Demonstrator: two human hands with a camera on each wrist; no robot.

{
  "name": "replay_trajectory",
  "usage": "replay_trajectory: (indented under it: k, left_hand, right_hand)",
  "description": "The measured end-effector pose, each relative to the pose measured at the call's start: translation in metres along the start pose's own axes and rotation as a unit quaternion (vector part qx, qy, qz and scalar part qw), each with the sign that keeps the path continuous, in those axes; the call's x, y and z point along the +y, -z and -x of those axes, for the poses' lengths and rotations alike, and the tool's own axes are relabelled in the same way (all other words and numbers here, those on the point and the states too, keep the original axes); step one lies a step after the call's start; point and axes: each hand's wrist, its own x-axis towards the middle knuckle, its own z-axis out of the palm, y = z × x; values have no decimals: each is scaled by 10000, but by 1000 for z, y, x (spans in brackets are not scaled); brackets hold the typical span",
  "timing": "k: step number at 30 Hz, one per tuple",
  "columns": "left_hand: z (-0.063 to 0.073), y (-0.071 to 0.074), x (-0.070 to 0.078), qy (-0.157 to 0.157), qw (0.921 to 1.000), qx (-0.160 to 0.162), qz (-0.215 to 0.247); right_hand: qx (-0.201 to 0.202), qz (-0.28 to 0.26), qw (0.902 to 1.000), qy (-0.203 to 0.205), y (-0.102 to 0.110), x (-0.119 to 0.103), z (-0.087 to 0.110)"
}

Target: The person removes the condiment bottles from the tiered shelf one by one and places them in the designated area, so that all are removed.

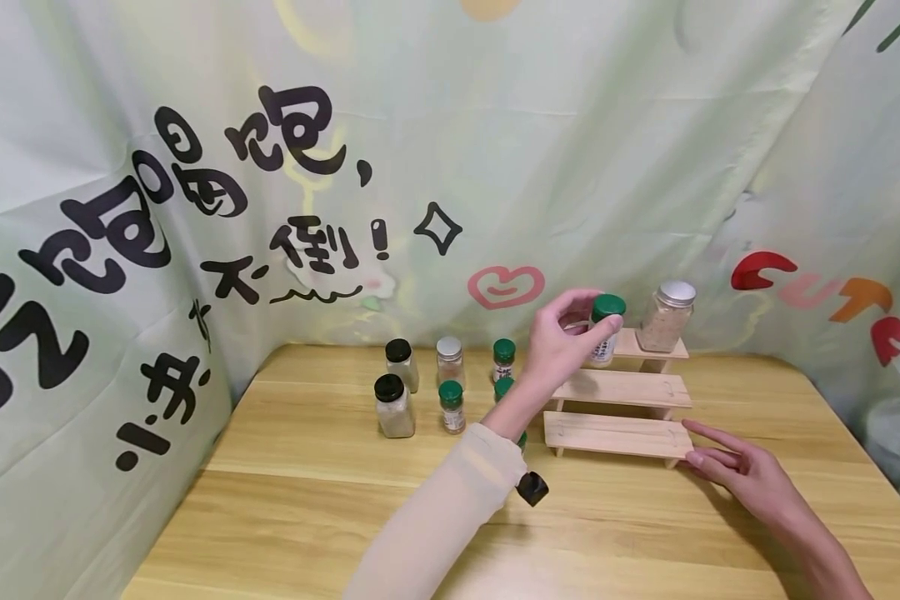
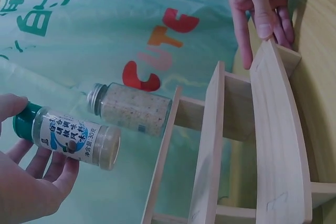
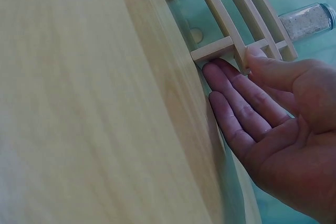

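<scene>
My left hand (image 1: 558,342) holds a spice jar (image 1: 603,337) with a green cap, its thumb and fingers around the cap and upper body. In the left wrist view, the jar's printed label shows and its base is apart from the top step of a three-step wooden rack (image 2: 281,145). A silver-lidded jar (image 1: 666,318) of pale grains stands on that top step, to the right of the held jar. With fingers nearly straight, my right hand (image 1: 753,479) touches the right end of the rack's lowest step; its thumb (image 3: 270,69) rests at the board's end.
Left of the rack stand black-capped jars (image 1: 395,408), a silver-lidded jar (image 1: 450,360) and several green-capped jars (image 1: 452,408), some partly hidden behind my left arm. A small black object (image 1: 532,488) shows by the left cuff. A printed curtain (image 1: 420,125) hangs behind the wooden table (image 1: 285,508).
</scene>
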Motion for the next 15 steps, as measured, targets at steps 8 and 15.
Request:
replay_trajectory:
  k: [8, 15]
  left_hand:
    - [10, 19, 0, 2, 9993, -204, 326]
    - [20, 34, 0, 13, 9986, -280, 439]
  right_hand:
    - [-41, -64, 10000, 9, 0, 1, 0]
    - [12, 29, 10000, -16, 0, 1, 0]
